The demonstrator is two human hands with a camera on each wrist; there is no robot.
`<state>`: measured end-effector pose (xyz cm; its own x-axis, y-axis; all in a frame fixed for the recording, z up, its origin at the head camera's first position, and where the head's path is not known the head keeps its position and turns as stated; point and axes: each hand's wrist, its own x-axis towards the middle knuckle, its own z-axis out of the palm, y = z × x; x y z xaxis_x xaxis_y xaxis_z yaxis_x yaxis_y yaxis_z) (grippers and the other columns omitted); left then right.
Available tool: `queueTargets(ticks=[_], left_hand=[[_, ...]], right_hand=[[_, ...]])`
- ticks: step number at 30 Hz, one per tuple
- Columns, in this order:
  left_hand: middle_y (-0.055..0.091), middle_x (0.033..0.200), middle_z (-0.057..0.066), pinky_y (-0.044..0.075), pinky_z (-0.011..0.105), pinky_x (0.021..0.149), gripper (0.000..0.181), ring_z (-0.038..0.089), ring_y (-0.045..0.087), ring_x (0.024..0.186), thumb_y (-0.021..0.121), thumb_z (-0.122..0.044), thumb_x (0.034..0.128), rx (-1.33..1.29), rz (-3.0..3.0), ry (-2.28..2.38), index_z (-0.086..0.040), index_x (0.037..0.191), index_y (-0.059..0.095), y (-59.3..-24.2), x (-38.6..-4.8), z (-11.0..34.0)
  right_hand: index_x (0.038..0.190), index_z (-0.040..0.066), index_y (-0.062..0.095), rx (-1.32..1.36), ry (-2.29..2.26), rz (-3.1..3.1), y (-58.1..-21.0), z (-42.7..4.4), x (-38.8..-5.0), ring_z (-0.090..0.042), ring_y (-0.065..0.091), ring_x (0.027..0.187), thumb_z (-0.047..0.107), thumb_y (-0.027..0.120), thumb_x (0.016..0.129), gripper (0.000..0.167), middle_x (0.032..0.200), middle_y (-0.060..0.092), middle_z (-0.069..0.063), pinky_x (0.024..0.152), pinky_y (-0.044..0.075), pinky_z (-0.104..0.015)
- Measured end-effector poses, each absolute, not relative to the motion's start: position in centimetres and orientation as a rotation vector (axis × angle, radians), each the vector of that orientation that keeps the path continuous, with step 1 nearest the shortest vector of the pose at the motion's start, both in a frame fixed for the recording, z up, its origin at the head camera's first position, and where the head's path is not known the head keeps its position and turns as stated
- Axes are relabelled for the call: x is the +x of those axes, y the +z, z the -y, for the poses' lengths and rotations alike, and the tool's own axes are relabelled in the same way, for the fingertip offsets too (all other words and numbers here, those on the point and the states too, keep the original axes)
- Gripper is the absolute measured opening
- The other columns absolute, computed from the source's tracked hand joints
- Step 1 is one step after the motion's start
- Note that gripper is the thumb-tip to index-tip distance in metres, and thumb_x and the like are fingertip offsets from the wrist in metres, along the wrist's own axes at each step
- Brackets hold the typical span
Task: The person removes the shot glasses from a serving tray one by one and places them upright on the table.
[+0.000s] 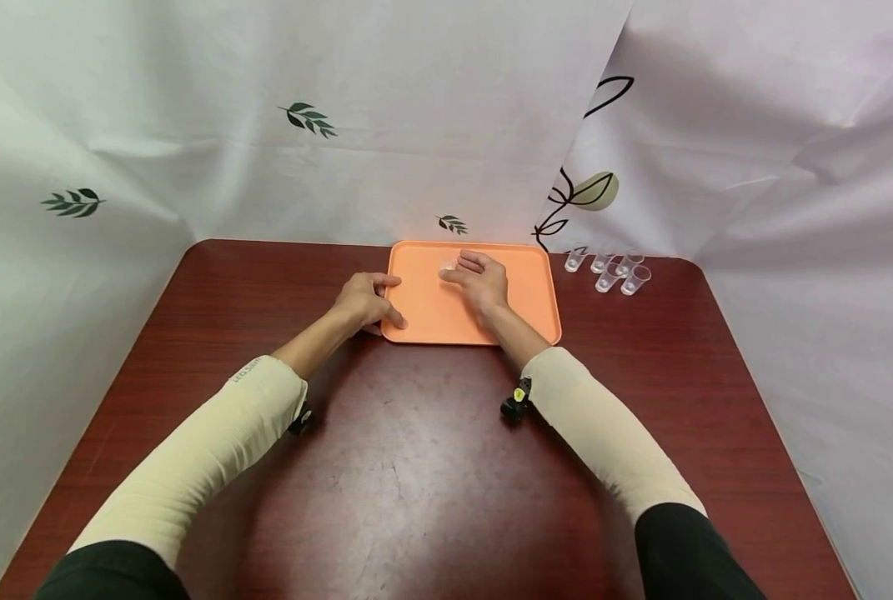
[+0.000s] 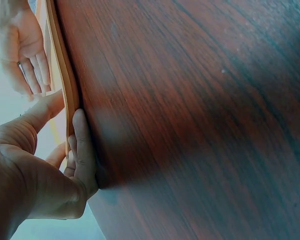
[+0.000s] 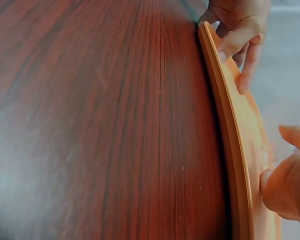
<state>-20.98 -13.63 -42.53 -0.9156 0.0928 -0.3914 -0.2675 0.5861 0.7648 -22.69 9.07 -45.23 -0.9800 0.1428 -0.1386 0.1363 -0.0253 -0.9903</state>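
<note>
An orange tray [image 1: 434,312] lies flat near the far edge of the table. My left hand [image 1: 362,302] grips its left end, with the thumb on the tray; in the left wrist view, other fingers [image 2: 82,145] lie along the outside of the rim. Over the middle of the tray, my right hand [image 1: 484,285] holds a small clear plastic cup [image 1: 449,266] between thumb and fingers. Most of that cup is hidden or too faint to make out. The right wrist view shows the right hand [image 3: 292,182] low over the tray [image 3: 252,135].
Several clear plastic cups [image 1: 609,277] stand or lean in a group right of the tray, at the back of the dark red wooden table [image 1: 386,467]. A white curtain [image 1: 341,183] with leaf prints hangs directly behind the table's far edge.
</note>
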Motion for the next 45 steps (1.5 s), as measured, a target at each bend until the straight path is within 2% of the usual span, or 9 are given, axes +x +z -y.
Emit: queueTargets(ticks=[7,13,16,26,30,37,41,45], left_hand=[[0.048,0.116,0.005,0.066,0.029,0.058,0.087,0.021,0.058,0.087,0.099,0.001,0.0805,-0.154,-2.411,1.273,-0.016,0.159,0.067,-42.4,-21.0,13.7],[0.049,0.119,0.006,0.065,0.028,0.057,0.087,0.02,0.058,0.087,0.099,0.001,0.0796,-0.156,-2.415,1.278,-0.016,0.159,0.067,-42.4,-21.0,13.6],[0.049,0.12,0.006,0.066,0.028,0.057,0.087,0.02,0.058,0.089,0.1,0.002,0.0791,-0.154,-2.418,1.275,-0.016,0.158,0.068,-42.5,-21.1,13.6],[0.048,0.118,0.006,0.066,0.028,0.057,0.087,0.02,0.058,0.087,0.1,0.001,0.0789,-0.157,-2.424,1.276,-0.017,0.158,0.068,-42.6,-21.1,13.6],[0.049,0.117,0.005,0.066,0.027,0.057,0.087,0.019,0.058,0.086,0.1,0.001,0.0784,-0.156,-2.425,1.279,-0.017,0.158,0.068,-42.5,-21.0,13.7],[0.048,0.117,0.006,0.067,0.029,0.058,0.088,0.019,0.057,0.085,0.101,0.001,0.0778,-0.139,-2.422,1.286,-0.016,0.158,0.068,-42.4,-20.9,13.8],[0.049,0.113,0.006,0.068,0.034,0.056,0.092,0.02,0.057,0.082,0.104,-0.001,0.0733,-0.13,-2.416,1.293,-0.016,0.157,0.069,-43.5,-21.7,14.1],[0.049,0.113,0.006,0.068,0.034,0.057,0.092,0.02,0.057,0.083,0.104,0.0,0.0727,-0.135,-2.413,1.293,-0.016,0.157,0.069,-43.6,-21.7,14.1]], right_hand=[[0.153,-0.001,0.067,-0.259,2.096,2.304,-45.2,-7.8,-23.4,-0.036,0.067,0.145,0.006,0.092,0.093,0.066,0.154,0.069,-0.022,0.122,0.06,-0.044],[0.133,-0.002,0.078,-0.286,1.975,2.357,-45.1,-7.1,-23.7,-0.027,0.074,0.123,0.01,0.09,0.097,0.04,0.135,0.077,-0.019,0.11,0.065,-0.037],[0.128,-0.002,0.079,-0.294,1.957,2.353,-45.1,-7.1,-23.6,-0.024,0.075,0.116,0.009,0.088,0.097,0.034,0.131,0.079,-0.018,0.105,0.066,-0.034],[0.133,0.003,0.081,-0.257,1.938,2.373,-45.0,-8.4,-22.6,-0.029,0.076,0.122,0.013,0.092,0.095,0.04,0.131,0.08,-0.017,0.107,0.067,-0.037],[0.132,0.002,0.082,-0.237,1.962,2.364,-44.8,-9.3,-22.0,-0.028,0.077,0.121,0.011,0.092,0.094,0.04,0.13,0.081,-0.018,0.105,0.068,-0.034],[0.134,0.0,0.079,-0.219,2.075,2.302,-44.9,-11.8,-21.0,-0.017,0.075,0.113,0.008,0.09,0.095,0.042,0.132,0.08,-0.02,0.096,0.068,-0.021],[0.137,-0.001,0.078,-0.242,2.117,2.274,-45.0,-13.6,-20.3,-0.008,0.074,0.108,0.008,0.09,0.095,0.045,0.131,0.081,-0.016,0.093,0.067,-0.018],[0.138,-0.003,0.077,-0.28,2.16,2.23,-45.2,-15.5,-19.5,-0.003,0.074,0.104,0.004,0.09,0.094,0.046,0.127,0.082,-0.012,0.091,0.068,-0.017]])
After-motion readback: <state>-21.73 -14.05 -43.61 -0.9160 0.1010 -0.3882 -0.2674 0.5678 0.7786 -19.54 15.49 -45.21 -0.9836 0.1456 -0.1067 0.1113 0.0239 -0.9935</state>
